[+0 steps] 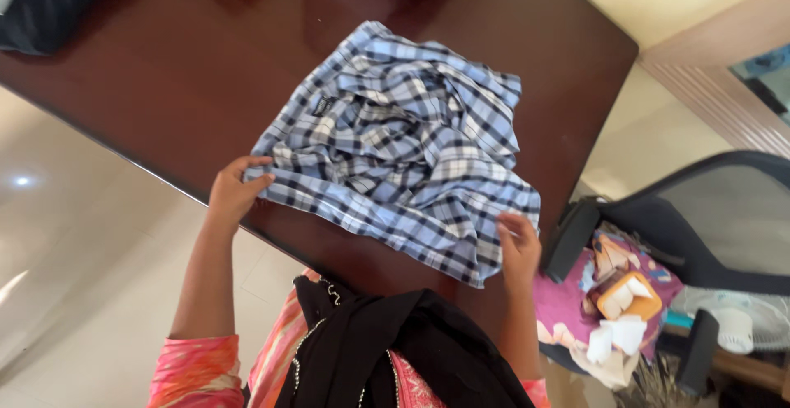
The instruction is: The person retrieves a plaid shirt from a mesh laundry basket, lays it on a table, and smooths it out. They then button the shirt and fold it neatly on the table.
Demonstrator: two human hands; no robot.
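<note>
Two hands are working one blue plaid shirt lying crumpled on the dark desk; left hand fingers are closing on its near-left edge, right hand fingers are pinching the near-right corner; cloth is looking light, soft, floppy, best gripped at hem corners

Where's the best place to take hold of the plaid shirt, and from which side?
Probably along the near folded edge of the plaid shirt, coming from the table's near side. That edge lies fairly straight and flat, while the middle is bunched. The left hand and right hand already sit at its two ends.
</note>
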